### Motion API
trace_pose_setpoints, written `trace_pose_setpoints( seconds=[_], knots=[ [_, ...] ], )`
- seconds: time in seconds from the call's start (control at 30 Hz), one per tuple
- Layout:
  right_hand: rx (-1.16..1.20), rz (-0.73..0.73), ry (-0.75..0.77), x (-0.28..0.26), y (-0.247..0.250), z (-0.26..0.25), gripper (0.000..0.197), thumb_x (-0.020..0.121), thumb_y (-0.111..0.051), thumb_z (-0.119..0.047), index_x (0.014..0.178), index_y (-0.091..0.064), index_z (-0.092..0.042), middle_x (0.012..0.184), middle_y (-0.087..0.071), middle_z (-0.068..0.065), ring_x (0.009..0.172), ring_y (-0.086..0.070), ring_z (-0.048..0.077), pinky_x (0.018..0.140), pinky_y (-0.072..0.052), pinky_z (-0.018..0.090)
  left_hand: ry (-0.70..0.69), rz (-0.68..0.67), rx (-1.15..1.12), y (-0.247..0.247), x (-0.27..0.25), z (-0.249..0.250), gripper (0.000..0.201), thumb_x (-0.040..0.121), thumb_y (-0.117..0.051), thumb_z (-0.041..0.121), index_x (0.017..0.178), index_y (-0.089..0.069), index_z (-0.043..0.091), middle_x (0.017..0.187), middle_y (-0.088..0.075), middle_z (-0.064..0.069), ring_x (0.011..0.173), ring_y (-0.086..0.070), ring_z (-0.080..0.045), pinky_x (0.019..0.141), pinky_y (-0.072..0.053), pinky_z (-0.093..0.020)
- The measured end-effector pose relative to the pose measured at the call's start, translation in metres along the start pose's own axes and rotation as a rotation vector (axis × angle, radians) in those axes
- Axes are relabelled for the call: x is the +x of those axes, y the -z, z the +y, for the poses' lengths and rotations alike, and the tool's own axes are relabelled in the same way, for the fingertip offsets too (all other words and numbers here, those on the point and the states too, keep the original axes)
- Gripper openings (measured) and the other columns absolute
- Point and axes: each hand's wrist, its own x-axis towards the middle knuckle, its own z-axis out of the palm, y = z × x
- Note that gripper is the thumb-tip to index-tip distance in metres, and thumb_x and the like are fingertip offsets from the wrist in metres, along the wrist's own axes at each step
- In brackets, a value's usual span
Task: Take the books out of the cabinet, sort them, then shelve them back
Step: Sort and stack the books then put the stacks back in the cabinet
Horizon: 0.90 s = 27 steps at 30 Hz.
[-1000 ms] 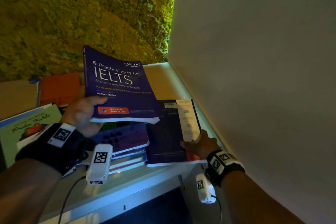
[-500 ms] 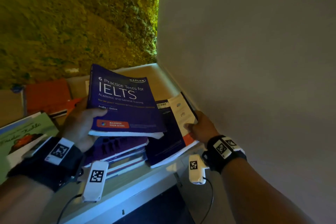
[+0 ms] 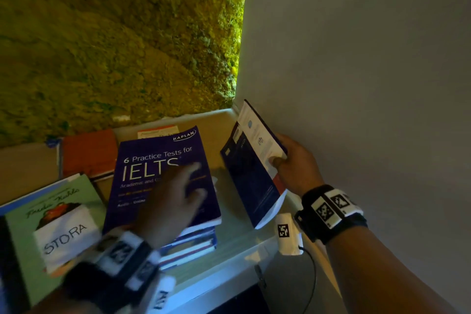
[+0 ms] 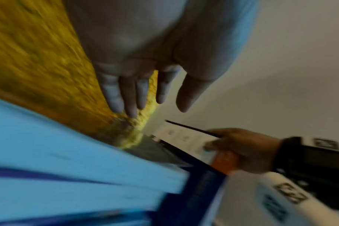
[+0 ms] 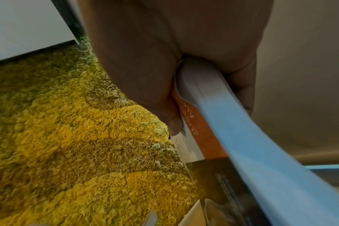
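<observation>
The purple IELTS book lies flat on top of a stack of books on the cabinet top. My left hand hovers over its cover, blurred, with fingers straight and spread and holding nothing; the left wrist view shows the same open left hand. My right hand grips a dark book with a white and orange back flap. That book is tilted up on its edge beside the grey wall. In the right wrist view the thumb and fingers of my right hand clamp the dark book at its page edge.
A green book with a white STORA label lies at the left, an orange book behind it. A moss wall closes the back and a grey wall the right. The cabinet top's front edge runs below the stack.
My left hand has laid the IELTS book down on the stack and let go of it. My right hand has lifted the dark book off the cabinet top and tilted it up.
</observation>
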Motion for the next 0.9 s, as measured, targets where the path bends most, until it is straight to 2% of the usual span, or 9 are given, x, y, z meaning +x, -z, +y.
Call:
trace_pose_setpoints(
  seconds=[0.1, 0.2, 0.33, 0.43, 0.53, 0.63, 0.73, 0.83, 0.9],
  knots=[
    [0.109, 0.021, -0.001, 0.005, 0.002, -0.009, 0.052, 0.094, -0.063, -0.007, 0.141, -0.053, -0.029, 0.135, -0.065, 0.002, 0.122, -0.062, 0.025, 0.101, -0.053, 0.044, -0.075, -0.259, -0.064, -0.017, -0.007, 0.101, 0.097, 0.084, -0.074, 0.047, 0.159, -0.014, 0.032, 0.159, -0.029, 0.007, 0.145, -0.035, -0.016, 0.115, -0.038, -0.041],
    [0.297, 0.06, 0.003, 0.018, 0.013, -0.027, 0.049, 0.091, -0.061, -0.007, 0.131, -0.058, -0.036, 0.125, -0.068, -0.002, 0.107, -0.067, 0.02, 0.091, -0.058, 0.041, -0.224, -0.29, 0.031, -0.036, 0.014, 0.116, 0.106, 0.072, -0.067, 0.067, 0.155, -0.004, 0.045, 0.165, -0.015, 0.005, 0.153, -0.017, -0.022, 0.116, -0.037, -0.05],
    [0.741, -0.079, -0.12, 0.033, 0.043, -0.05, 0.031, 0.102, -0.047, -0.005, 0.119, -0.067, -0.022, 0.089, -0.064, 0.007, 0.057, -0.065, 0.012, 0.048, -0.055, 0.024, -0.23, -0.058, -0.1, -0.024, 0.033, 0.126, 0.097, 0.077, -0.081, 0.036, 0.148, -0.018, 0.056, 0.142, -0.054, 0.009, 0.127, -0.056, -0.016, 0.094, -0.054, -0.041],
    [0.764, -0.279, -0.137, 0.044, 0.063, -0.052, 0.026, 0.105, -0.046, -0.037, 0.115, -0.067, -0.024, 0.092, -0.059, 0.007, 0.076, -0.064, 0.02, 0.069, -0.061, 0.035, -0.14, 0.006, -0.127, 0.019, 0.059, 0.131, 0.067, 0.083, -0.065, 0.009, 0.135, -0.048, 0.046, 0.105, -0.067, 0.006, 0.094, -0.068, -0.019, 0.071, -0.058, -0.031],
    [0.685, -0.304, -0.077, 0.054, 0.071, -0.031, 0.032, 0.098, -0.05, -0.059, 0.113, -0.065, -0.035, 0.095, -0.064, 0.003, 0.092, -0.062, 0.021, 0.083, -0.054, 0.042, -0.136, -0.118, -0.234, 0.061, 0.086, 0.134, 0.062, 0.073, -0.063, 0.006, 0.126, -0.06, 0.037, 0.111, -0.073, -0.004, 0.096, -0.072, -0.027, 0.079, -0.061, -0.052],
    [0.539, -0.331, 0.06, 0.055, 0.065, 0.006, 0.05, 0.086, -0.077, -0.043, 0.131, -0.059, -0.033, 0.121, -0.073, -0.003, 0.111, -0.07, 0.02, 0.094, -0.055, 0.045, -0.148, -0.272, -0.218, 0.092, 0.101, 0.149, 0.063, 0.072, -0.067, -0.004, 0.129, -0.061, 0.022, 0.116, -0.072, -0.014, 0.099, -0.072, -0.032, 0.084, -0.06, -0.052],
    [0.551, -0.398, 0.12, 0.047, 0.048, 0.032, 0.062, 0.083, -0.081, -0.018, 0.139, -0.055, -0.022, 0.129, -0.071, 0.005, 0.117, -0.07, 0.025, 0.096, -0.057, 0.048, -0.138, -0.441, -0.334, 0.11, 0.11, 0.162, 0.065, 0.07, -0.067, -0.011, 0.131, -0.059, 0.008, 0.116, -0.07, -0.018, 0.091, -0.07, -0.022, 0.075, -0.059, -0.034],
    [0.705, -0.237, 0.107, 0.042, 0.033, 0.048, 0.047, 0.08, -0.08, -0.009, 0.123, -0.062, -0.016, 0.114, -0.077, 0.005, 0.103, -0.074, 0.023, 0.088, -0.058, 0.044, -0.1, -0.508, -0.376, 0.115, 0.12, 0.162, 0.066, 0.071, -0.065, 0.0, 0.136, -0.055, 0.002, 0.123, -0.063, -0.03, 0.096, -0.066, -0.027, 0.077, -0.056, -0.033],
    [0.725, -0.103, 0.105, 0.042, 0.029, 0.052, 0.026, 0.082, -0.077, -0.002, 0.103, -0.065, -0.012, 0.09, -0.078, 0.0, 0.081, -0.073, 0.012, 0.073, -0.056, 0.033, -0.005, -0.49, -0.469, 0.12, 0.125, 0.156, 0.062, 0.074, -0.074, 0.009, 0.135, -0.059, 0.012, 0.123, -0.066, -0.025, 0.098, -0.07, -0.027, 0.083, -0.058, -0.038]
  ],
)
